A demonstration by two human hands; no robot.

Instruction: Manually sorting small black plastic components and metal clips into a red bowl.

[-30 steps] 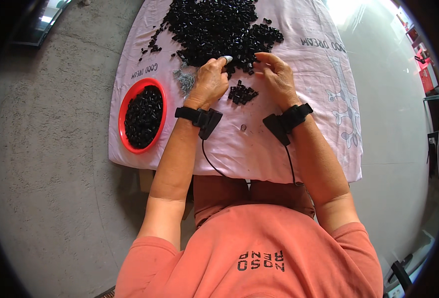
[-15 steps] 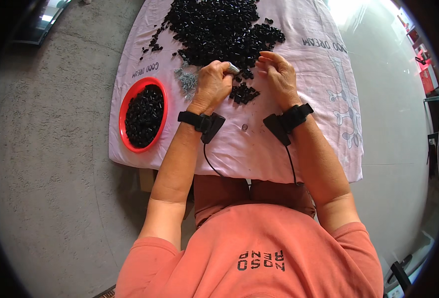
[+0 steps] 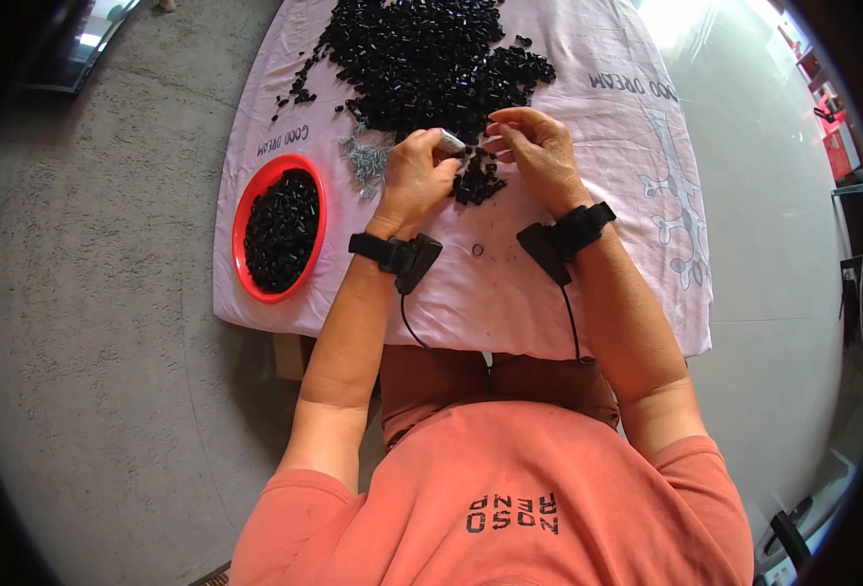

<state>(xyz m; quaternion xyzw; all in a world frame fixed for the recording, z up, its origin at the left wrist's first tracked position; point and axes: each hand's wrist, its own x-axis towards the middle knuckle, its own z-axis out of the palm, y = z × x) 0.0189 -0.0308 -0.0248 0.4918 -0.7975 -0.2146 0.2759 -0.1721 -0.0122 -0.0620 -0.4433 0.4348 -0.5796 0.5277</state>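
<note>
My left hand (image 3: pixel 414 176) is closed in a pinch beside a small cluster of black pieces (image 3: pixel 477 182). A silver-coloured covering (image 3: pixel 451 144) wraps one of its digits; whatever its fingertips hold is too small to tell. Across the cluster, my right hand (image 3: pixel 541 156) has its fingers bent and apart, with nothing visible between them. Beyond both hands spreads a large heap of small shiny black pieces (image 3: pixel 417 68). Next to my left hand lies a loose pile of thin silvery metal pieces (image 3: pixel 366 162).
A red oval basin (image 3: pixel 321 227) full of similar black pieces stands at the table's left edge. Pink printed cloth (image 3: pixel 607 283) covers the table. One small ring-shaped piece (image 3: pixel 477 250) lies between my wrists, which carry black strapped devices with cables.
My right hand has shifted slightly left and nearer, closer to my left hand. The silver-covered digit has tilted and moved a little nearer. The small cluster looks narrower on its right side.
</note>
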